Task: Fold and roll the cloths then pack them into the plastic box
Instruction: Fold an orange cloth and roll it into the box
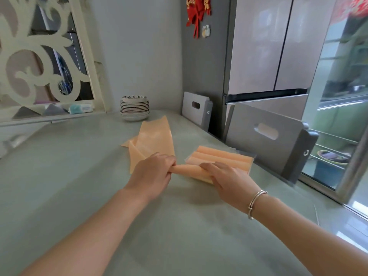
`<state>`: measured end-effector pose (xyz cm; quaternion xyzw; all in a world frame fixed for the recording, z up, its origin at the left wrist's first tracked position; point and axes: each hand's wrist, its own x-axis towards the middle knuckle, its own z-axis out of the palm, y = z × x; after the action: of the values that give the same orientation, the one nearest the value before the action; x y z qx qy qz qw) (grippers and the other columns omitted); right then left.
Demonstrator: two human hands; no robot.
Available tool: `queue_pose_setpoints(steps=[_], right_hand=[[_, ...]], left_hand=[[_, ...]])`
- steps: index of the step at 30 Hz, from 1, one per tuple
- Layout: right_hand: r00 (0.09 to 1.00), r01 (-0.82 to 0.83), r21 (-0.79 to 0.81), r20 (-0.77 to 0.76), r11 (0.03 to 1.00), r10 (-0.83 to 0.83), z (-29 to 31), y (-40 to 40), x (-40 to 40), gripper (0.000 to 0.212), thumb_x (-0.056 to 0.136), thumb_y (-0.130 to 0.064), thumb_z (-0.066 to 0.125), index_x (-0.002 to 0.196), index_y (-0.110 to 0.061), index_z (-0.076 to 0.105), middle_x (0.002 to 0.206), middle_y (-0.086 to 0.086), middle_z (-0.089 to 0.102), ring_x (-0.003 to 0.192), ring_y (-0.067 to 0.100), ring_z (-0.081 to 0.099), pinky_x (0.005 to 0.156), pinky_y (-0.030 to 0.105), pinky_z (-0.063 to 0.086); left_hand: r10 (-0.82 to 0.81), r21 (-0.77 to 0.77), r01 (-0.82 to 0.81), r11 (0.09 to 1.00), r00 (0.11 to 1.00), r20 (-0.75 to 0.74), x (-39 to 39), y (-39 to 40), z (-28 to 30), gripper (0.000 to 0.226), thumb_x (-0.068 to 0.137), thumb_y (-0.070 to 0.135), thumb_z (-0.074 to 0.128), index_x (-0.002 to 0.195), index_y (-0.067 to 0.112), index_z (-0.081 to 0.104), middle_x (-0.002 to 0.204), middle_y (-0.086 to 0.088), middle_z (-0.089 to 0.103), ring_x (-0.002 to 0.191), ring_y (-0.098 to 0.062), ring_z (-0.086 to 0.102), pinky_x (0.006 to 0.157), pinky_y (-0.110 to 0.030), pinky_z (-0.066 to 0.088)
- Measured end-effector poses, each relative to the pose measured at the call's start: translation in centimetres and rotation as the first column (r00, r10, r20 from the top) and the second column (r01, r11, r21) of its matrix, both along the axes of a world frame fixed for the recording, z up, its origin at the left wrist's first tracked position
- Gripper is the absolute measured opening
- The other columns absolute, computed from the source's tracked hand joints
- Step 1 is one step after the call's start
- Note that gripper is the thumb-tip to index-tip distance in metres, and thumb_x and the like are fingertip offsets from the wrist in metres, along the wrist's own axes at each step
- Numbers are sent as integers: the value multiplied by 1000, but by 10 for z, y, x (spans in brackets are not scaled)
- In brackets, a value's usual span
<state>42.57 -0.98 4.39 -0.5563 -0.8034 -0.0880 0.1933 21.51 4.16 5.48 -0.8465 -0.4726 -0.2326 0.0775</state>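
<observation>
Left hand (153, 172) grip and right hand (229, 180) grip each clasp one end of a rolled orange cloth (189, 169) at the near edge of the clear plastic box (251, 163). The box walls are barely discernible; the right hand hides its near corner. Flat orange cloths (153, 139) lie on the pale green tabletop (79, 176) behind the left hand.

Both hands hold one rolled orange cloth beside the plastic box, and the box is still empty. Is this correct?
Not quite. The head view shows the box already holds several rolled cloths. The rest stands: the left hand and right hand hold one rolled orange cloth at the box's near side.
</observation>
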Motion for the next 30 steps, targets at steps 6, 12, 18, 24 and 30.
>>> queue_pose_setpoints(steps=[6,12,18,24,30], right_hand=[[996,-90,56,-9,994,91,1,0,0,42,94,-19,44,135,-25,39,123,-3,55,114,21,48,86,37,45],[983,-59,156,181,986,30,-4,-3,-4,45,77,-26,68,118,-23,51,92,-4,58,83,22,56,73,35,49],[970,-63,211,241,975,11,7,-13,-1,61,73,-28,73,126,-24,44,95,-1,59,83,23,58,74,36,52],[980,94,170,158,981,-121,19,-3,34,55,90,-54,35,141,-34,31,112,0,49,95,21,52,86,32,45],[969,197,-23,156,980,-191,14,26,81,74,81,-69,-9,147,-42,9,133,-9,36,117,15,34,104,27,26]], left_hand=[[-14,-49,15,999,1000,28,-11,3,3,18,85,15,52,95,29,57,95,10,60,99,-14,50,64,-30,37],[-93,-130,94,987,996,12,-10,-9,3,13,87,14,50,92,26,53,94,9,58,98,-14,51,73,-35,46],[-113,-40,115,993,992,48,-6,-15,6,17,86,11,51,98,22,54,96,8,57,98,-14,48,74,-40,48],[-117,87,112,990,992,56,46,17,30,23,86,5,46,100,20,56,99,5,58,100,-17,47,66,-32,40],[-107,-7,107,994,994,-21,105,62,22,28,85,3,40,99,20,57,100,-2,60,100,-24,53,73,-35,43]])
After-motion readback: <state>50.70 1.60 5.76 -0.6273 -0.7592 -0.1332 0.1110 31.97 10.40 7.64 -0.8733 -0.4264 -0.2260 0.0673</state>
